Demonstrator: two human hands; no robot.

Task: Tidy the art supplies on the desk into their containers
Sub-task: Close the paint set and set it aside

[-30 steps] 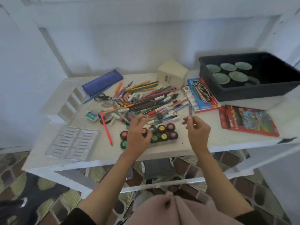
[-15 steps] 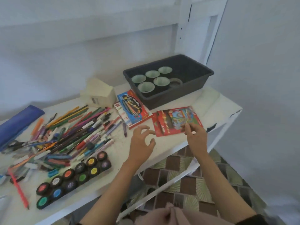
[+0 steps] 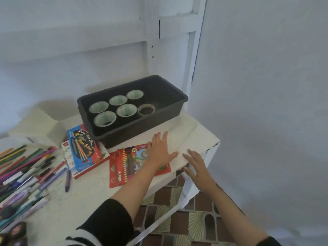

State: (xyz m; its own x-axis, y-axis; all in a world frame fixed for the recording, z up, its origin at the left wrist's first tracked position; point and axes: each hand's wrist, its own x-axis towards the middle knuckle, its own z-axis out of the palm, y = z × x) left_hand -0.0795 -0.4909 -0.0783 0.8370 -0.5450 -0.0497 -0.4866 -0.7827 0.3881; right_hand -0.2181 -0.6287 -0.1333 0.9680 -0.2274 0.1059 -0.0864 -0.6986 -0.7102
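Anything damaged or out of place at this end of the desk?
The desk shows dark chips in its white paint at the right corner. One purple pen lies apart from the pile. The red pencil box, under the left hand, sits skewed near the front edge.

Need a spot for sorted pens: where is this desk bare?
Bare: the front strip between the pen pile and the red pencil pack; also the right end beside the black tub, by the left hand and right hand. Crowded: the far left.
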